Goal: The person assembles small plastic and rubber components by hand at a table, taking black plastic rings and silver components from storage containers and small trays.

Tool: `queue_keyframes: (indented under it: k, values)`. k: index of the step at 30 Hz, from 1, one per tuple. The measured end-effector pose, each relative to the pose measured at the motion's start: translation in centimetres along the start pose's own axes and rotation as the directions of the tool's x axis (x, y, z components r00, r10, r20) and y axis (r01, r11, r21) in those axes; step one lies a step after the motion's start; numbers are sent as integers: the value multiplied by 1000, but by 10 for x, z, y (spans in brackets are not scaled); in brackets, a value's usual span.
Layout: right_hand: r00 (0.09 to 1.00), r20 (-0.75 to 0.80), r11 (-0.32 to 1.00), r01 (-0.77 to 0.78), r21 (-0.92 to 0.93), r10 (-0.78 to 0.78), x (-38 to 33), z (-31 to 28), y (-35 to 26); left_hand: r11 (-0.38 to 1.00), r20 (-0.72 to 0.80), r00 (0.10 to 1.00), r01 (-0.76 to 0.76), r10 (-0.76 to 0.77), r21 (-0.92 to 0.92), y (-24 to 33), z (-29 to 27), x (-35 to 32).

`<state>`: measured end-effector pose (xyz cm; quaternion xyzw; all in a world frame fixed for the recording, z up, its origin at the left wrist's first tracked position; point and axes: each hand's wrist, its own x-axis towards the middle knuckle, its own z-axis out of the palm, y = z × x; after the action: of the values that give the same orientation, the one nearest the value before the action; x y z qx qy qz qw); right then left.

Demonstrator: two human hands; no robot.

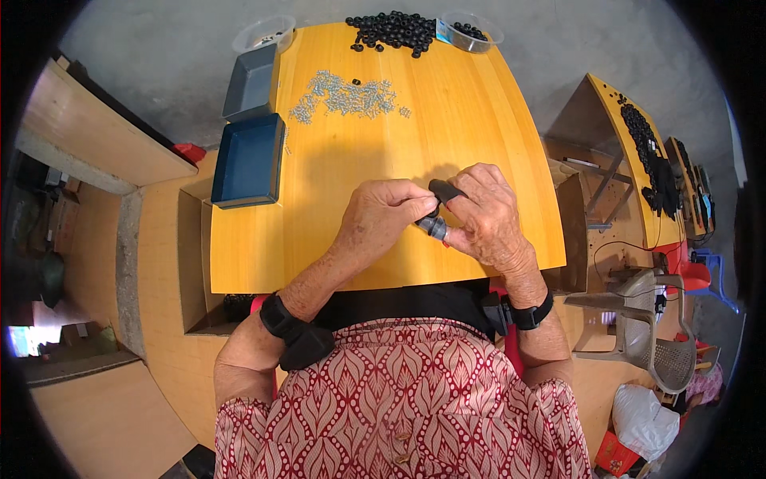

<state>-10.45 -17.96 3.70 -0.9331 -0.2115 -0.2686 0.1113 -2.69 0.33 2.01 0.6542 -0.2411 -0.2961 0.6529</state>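
Note:
Over the near part of the yellow table (471,136), my two hands meet. My left hand (379,211) is closed, thumb and index finger pinched at a small black piece (433,212), mostly hidden by the fingertips. From the other side my right hand (491,219) closes around the same piece. A black cover (447,190) appears to wrap its index finger, and a dark grey wrap (432,227) sits at its thumb tip. Beyond the hands lies a spread of small silvery metal parts (347,96), with one black piece (357,81) among them.
A blue tray (276,172) and a grey tray (273,88) stand along the left edge. Black round parts (395,32) are heaped at the far edge, between two clear plastic bowls (471,46) (267,32). To the right are another table (610,104) and a plastic chair (638,299).

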Motion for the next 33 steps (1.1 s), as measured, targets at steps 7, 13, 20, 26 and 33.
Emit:
queue_keyframes:
  k: [7,13,20,26,33]
  values:
    - [993,-112,1000,-24,13,25,3,-1,-3,981,-89,995,18,-36,-194,-3,5,-1]
    - [990,-138,999,-20,27,24,3,-4,-4,983,89,996,8,8,-184,0,-1,-3]
    - [982,-189,999,6,52,4,3,5,-4,982,9,998,-62,65,-177,0,2,-2]
    - [966,-256,998,45,36,-35,14,5,-8,984,-118,993,-43,23,-173,1,6,4]
    - [940,-336,992,97,77,-66,21,8,-17,930,-99,983,-177,152,-324,21,18,4]
